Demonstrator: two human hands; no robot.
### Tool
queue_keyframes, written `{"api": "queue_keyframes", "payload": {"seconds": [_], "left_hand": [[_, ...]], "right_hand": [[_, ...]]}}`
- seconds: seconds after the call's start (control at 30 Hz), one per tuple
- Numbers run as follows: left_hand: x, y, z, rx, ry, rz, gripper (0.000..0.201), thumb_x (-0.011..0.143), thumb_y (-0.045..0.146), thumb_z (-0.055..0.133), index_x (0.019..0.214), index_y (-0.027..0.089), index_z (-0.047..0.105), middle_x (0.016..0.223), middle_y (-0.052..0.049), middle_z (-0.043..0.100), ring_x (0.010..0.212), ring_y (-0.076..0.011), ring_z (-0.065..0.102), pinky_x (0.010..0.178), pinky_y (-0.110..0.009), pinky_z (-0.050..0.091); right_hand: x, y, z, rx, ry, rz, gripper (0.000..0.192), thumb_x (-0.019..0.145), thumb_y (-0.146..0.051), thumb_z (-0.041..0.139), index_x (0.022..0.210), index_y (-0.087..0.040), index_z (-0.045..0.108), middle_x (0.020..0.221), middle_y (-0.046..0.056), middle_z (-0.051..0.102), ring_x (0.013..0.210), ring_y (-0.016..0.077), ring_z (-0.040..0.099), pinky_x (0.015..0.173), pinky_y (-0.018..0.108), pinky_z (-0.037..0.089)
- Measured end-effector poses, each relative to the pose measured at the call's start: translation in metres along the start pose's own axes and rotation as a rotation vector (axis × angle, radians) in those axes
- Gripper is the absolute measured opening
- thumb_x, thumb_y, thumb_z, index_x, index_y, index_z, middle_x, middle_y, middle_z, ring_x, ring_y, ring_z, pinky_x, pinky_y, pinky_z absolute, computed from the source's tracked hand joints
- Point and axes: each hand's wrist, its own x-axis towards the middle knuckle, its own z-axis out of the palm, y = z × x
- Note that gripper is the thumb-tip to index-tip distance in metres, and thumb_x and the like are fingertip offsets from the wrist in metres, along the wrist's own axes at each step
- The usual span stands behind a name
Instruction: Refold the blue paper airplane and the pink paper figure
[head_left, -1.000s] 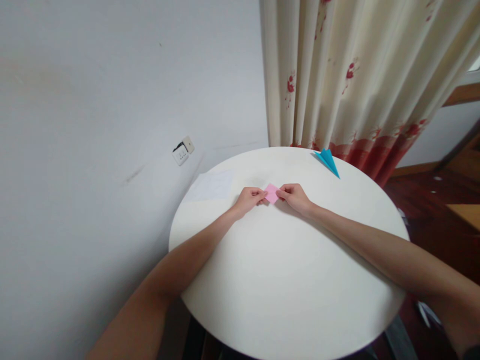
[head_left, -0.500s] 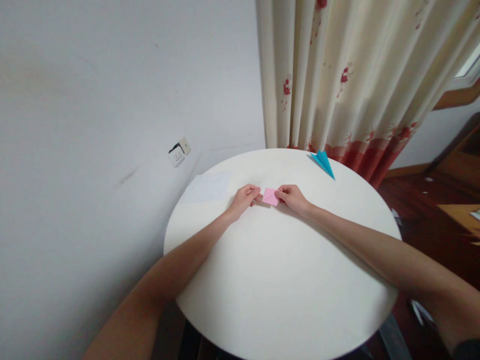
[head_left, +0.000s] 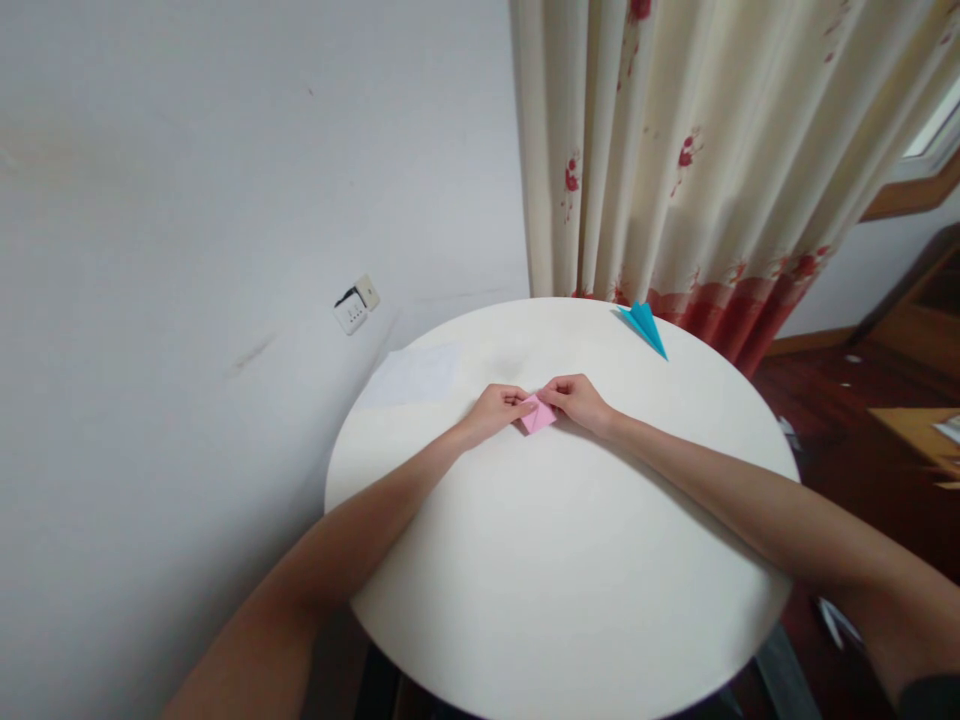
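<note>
A small folded piece of pink paper (head_left: 538, 418) is between my hands, above the middle of the round white table (head_left: 570, 570). Thumb and fingers of my left hand (head_left: 496, 410) pinch its left side. At its upper right edge, my right hand (head_left: 576, 398) grips the paper with fingertips closed. A diagonal crease line runs across the paper's face. My fingers cover its upper corners.
A blue paper plane (head_left: 645, 328) lies near the table's far right edge. On the left part of the table rests a white sheet (head_left: 412, 375). A wall with a socket (head_left: 350, 313) borders the left side; a floral curtain (head_left: 622, 150) hangs behind.
My left hand has moved right and taken hold of the pink paper. The paper has turned and come slightly nearer to me, with my right hand shifting to its upper edge.
</note>
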Motion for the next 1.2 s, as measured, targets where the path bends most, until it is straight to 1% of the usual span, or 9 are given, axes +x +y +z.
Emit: {"api": "queue_keyframes", "payload": {"seconds": [0.07, 0.13, 0.27, 0.4, 0.57, 0.77, 0.9, 1.2], "left_hand": [[-0.0003, 0.0004, 0.0007, -0.011, 0.012, -0.002, 0.04, 0.074, 0.049, 0.077, 0.083, 0.011, 0.071, 0.078, -0.006, 0.07, 0.067, -0.0143, 0.061, 0.061, -0.026, 0.045], [-0.0009, 0.0013, 0.0015, -0.015, -0.003, -0.001, 0.037, 0.075, 0.047, 0.076, 0.084, 0.011, 0.07, 0.078, -0.006, 0.069, 0.067, -0.0138, 0.061, 0.061, -0.026, 0.044], [-0.0029, 0.0047, 0.0026, 0.016, -0.048, 0.017, 0.029, 0.077, 0.041, 0.072, 0.079, 0.013, 0.066, 0.071, -0.003, 0.065, 0.064, -0.0128, 0.057, 0.059, -0.025, 0.041], [-0.0041, 0.0077, 0.0027, 0.059, -0.063, 0.028, 0.024, 0.078, 0.037, 0.068, 0.075, 0.014, 0.065, 0.067, 0.0, 0.06, 0.062, -0.0123, 0.054, 0.058, -0.025, 0.037], [-0.0039, 0.0088, 0.0017, 0.085, -0.065, 0.03, 0.027, 0.076, 0.04, 0.068, 0.071, 0.014, 0.064, 0.065, 0.0, 0.059, 0.062, -0.0128, 0.053, 0.058, -0.024, 0.037], [-0.0032, 0.0086, 0.0018, 0.074, -0.063, 0.053, 0.03, 0.076, 0.043, 0.069, 0.069, 0.014, 0.064, 0.063, 0.001, 0.058, 0.061, -0.0123, 0.052, 0.058, -0.024, 0.037], [-0.0029, 0.0077, 0.0022, 0.096, -0.044, 0.06, 0.03, 0.077, 0.043, 0.067, 0.07, 0.014, 0.064, 0.063, 0.0, 0.058, 0.06, -0.0124, 0.051, 0.057, -0.024, 0.036], [-0.0035, 0.009, 0.003, 0.089, -0.016, 0.055, 0.028, 0.077, 0.04, 0.067, 0.07, 0.014, 0.065, 0.062, 0.0, 0.058, 0.059, -0.0122, 0.051, 0.055, -0.024, 0.035]], "right_hand": [[-0.0002, -0.001, -0.0002, -0.004, -0.009, -0.005, 0.031, 0.069, -0.044, 0.069, 0.063, -0.014, 0.065, 0.055, -0.001, 0.056, 0.053, 0.0102, 0.043, 0.051, 0.025, 0.031], [-0.0007, -0.0013, -0.0002, -0.006, -0.013, 0.001, 0.028, 0.069, -0.042, 0.069, 0.065, -0.014, 0.067, 0.057, 0.0, 0.058, 0.054, 0.0104, 0.045, 0.051, 0.025, 0.032], [-0.0025, -0.001, 0.0006, 0.011, -0.045, 0.017, 0.027, 0.068, -0.04, 0.07, 0.065, -0.013, 0.067, 0.055, -0.001, 0.057, 0.052, 0.0099, 0.044, 0.05, 0.024, 0.033], [-0.0047, -0.0023, 0.0005, 0.012, -0.09, 0.016, 0.027, 0.068, -0.04, 0.071, 0.064, -0.014, 0.066, 0.054, -0.002, 0.055, 0.051, 0.0092, 0.043, 0.049, 0.024, 0.033], [-0.0058, -0.0039, -0.001, 0.0, -0.121, 0.027, 0.027, 0.068, -0.04, 0.071, 0.065, -0.014, 0.067, 0.054, -0.001, 0.056, 0.051, 0.0095, 0.044, 0.048, 0.023, 0.034], [-0.0051, -0.0034, -0.0017, 0.011, -0.139, 0.021, 0.022, 0.068, -0.036, 0.07, 0.064, -0.014, 0.067, 0.053, -0.002, 0.054, 0.049, 0.0089, 0.043, 0.048, 0.023, 0.032], [-0.0047, -0.0032, -0.0012, 0.016, -0.131, 0.023, 0.02, 0.067, -0.033, 0.069, 0.064, -0.014, 0.067, 0.053, -0.002, 0.054, 0.049, 0.0088, 0.043, 0.048, 0.023, 0.032], [-0.003, -0.0006, -0.0011, -0.002, -0.102, 0.001, 0.019, 0.067, -0.033, 0.068, 0.067, -0.014, 0.069, 0.057, 0.0, 0.059, 0.053, 0.0101, 0.047, 0.051, 0.023, 0.036]]}}
